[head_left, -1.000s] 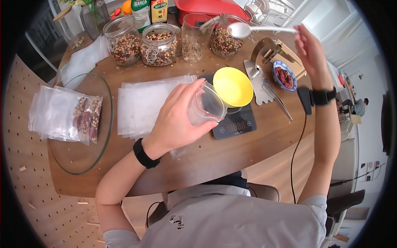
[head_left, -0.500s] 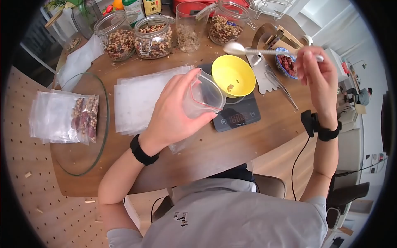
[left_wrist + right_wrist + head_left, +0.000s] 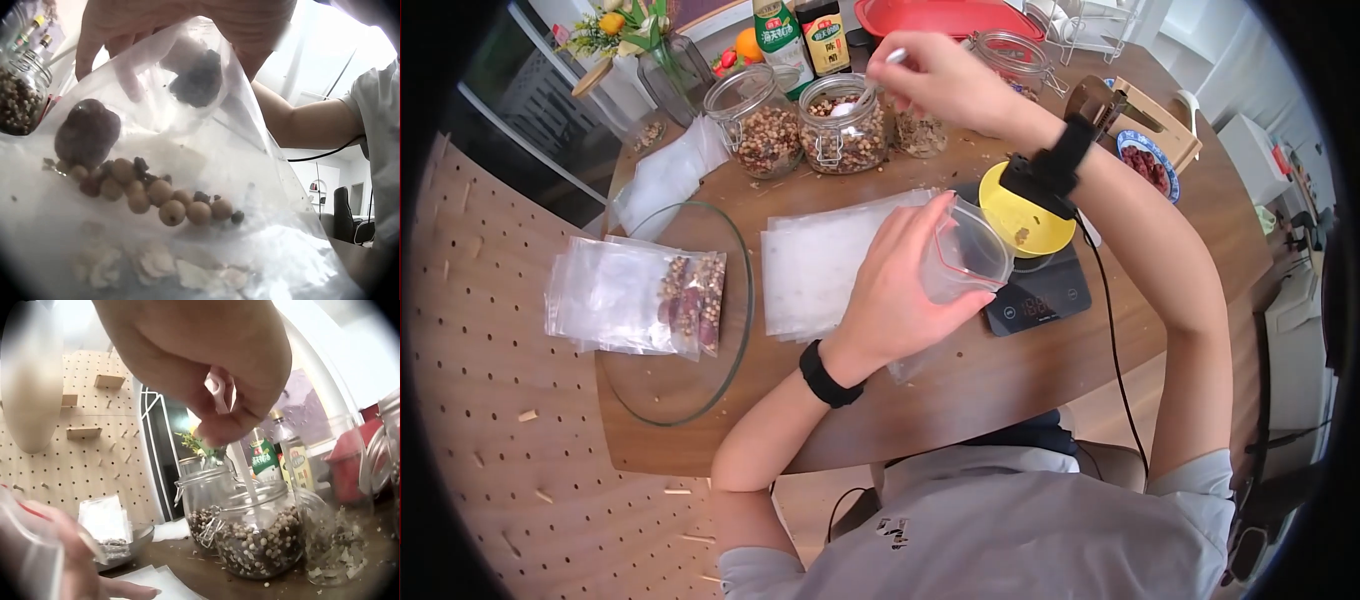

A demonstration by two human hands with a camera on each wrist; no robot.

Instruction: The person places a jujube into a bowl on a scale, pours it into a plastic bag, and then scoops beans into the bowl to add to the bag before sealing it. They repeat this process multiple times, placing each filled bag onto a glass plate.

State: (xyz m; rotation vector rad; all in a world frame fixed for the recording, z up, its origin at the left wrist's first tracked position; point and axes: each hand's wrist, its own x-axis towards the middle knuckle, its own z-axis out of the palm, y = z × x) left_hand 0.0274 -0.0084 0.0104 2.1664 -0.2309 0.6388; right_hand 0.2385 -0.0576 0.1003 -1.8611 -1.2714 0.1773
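Note:
My left hand grips a clear zip bag and keeps its mouth spread, beside a yellow bowl on a black kitchen scale. Through the plastic in the left wrist view show a dark red wrinkled fruit, tan round beans and pale flakes. My right hand pinches the handle of a white spoon. The spoon's bowl end is down inside a clip-top glass jar of mixed beans. My right forearm crosses over the yellow bowl and hides part of it.
Another bean jar stands left of that one, a glass of dry flakes to its right. A glass plate bears filled bags. Flat bags lie mid-table. A blue-and-white bowl holds dark red pieces.
My right hand has carried the spoon from the right side leftward across the table, and its bowl end is now in the jar. My left hand keeps its hold on the bag.

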